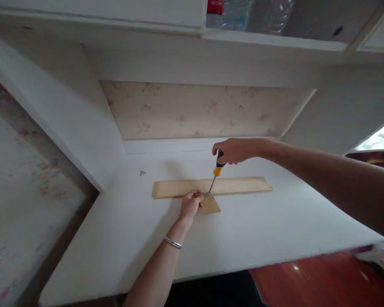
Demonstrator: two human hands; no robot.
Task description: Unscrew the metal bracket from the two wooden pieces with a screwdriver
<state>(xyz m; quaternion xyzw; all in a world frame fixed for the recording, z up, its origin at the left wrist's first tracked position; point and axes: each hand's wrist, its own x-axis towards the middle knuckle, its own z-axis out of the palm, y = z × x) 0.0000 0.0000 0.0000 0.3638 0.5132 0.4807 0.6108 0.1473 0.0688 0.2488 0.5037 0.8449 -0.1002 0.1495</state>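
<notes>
Head view: right hand (233, 150) grips one screwdriver (216, 172); left hand (190, 204) pinches (tightly) one bracket (206, 194) on two boards (211, 186).

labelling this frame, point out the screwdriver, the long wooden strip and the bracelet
screwdriver (218, 170): head view, on the yellow handle collar
long wooden strip (243, 186): head view, on its bare right half
bracelet (172, 242): head view, on the band at the left wrist

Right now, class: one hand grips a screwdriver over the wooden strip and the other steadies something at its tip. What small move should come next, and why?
Probably press down and turn the screwdriver. The right hand has its grip on the handle, the tip meets the wooden strip beside the small wood piece, and the left hand pinches close at the tip, as if steadying a screw too small to see.
</notes>
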